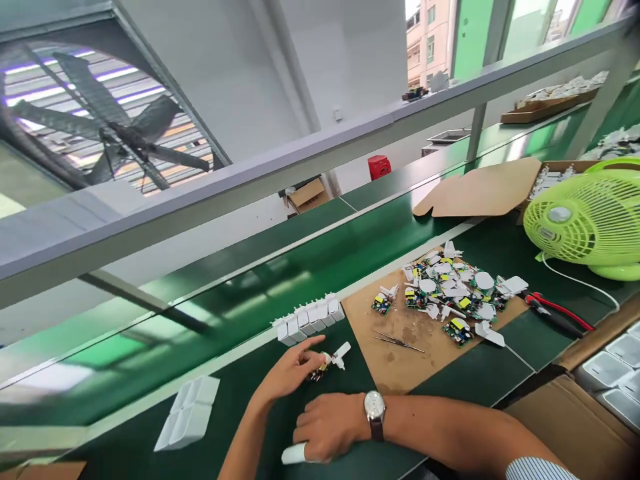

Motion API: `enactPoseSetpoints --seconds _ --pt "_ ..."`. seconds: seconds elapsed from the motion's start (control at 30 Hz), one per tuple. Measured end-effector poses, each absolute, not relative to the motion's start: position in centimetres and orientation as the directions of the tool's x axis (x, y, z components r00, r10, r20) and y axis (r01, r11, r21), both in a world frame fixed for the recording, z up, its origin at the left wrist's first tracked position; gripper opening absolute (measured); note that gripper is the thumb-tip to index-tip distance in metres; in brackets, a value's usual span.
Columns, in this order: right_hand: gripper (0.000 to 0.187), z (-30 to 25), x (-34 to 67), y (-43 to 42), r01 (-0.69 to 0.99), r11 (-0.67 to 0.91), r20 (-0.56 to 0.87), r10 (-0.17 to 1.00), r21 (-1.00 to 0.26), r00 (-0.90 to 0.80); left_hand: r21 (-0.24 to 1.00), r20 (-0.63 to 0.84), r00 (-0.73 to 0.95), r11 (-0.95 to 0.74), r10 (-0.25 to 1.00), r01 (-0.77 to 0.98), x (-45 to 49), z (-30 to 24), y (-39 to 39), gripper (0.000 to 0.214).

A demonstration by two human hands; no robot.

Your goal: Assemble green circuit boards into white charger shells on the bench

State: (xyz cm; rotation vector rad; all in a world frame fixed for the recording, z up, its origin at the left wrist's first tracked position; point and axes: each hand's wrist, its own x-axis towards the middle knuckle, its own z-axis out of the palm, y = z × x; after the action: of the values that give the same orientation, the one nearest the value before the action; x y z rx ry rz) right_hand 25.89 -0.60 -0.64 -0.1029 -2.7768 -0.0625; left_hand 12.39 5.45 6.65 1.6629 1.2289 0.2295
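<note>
My left hand (293, 372) is closed at the thumb on a small circuit board (317, 375) with a yellow part, just above the dark green bench; its index finger stretches forward. A white plastic piece with an arm (342, 353) sticks out to the right of that board. Nearer to me, my right hand (333, 421) has its back turned up and its fingers curled under, so what they hold, if anything, is hidden. A white cover (294, 455) is on its thumb, and a watch (375, 407) is on the wrist. White plastic housings (310, 319) stand in a row beyond my left hand.
A brown board (395, 367) carries tweezers (398, 341) and a heap of circuit boards (450, 283). Red-handled pliers (557, 312) and a green fan (583, 217) are at the right. More white housings (189, 412) sit at the left. A metal rail (320, 150) crosses behind.
</note>
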Motion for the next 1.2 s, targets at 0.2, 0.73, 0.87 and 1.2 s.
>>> enactPoseSetpoints --seconds 0.2,0.73,0.87,1.2 --pt "0.014 -0.4 25.6 -1.8 0.036 0.999 0.315 0.024 0.03 -0.949 0.577 -0.146 0.144 -0.034 0.979 0.816 9.6 3.5 4.3 0.06" --pt "0.05 -0.5 43.9 -3.3 0.932 0.307 0.263 0.931 -0.19 -0.253 0.763 -0.02 0.267 -0.158 0.963 0.627 5.4 -1.5 1.2 0.066" --pt "0.057 -2.3 46.3 -4.0 0.945 0.261 0.309 0.931 -0.197 -0.193 0.703 0.035 0.323 -0.253 0.946 0.664 6.1 -1.4 1.0 0.063" --pt "0.049 1.3 44.1 1.7 0.954 0.293 0.281 0.922 -0.061 -0.265 0.666 0.032 0.347 -0.279 0.937 0.692 6.1 -1.8 0.5 0.064"
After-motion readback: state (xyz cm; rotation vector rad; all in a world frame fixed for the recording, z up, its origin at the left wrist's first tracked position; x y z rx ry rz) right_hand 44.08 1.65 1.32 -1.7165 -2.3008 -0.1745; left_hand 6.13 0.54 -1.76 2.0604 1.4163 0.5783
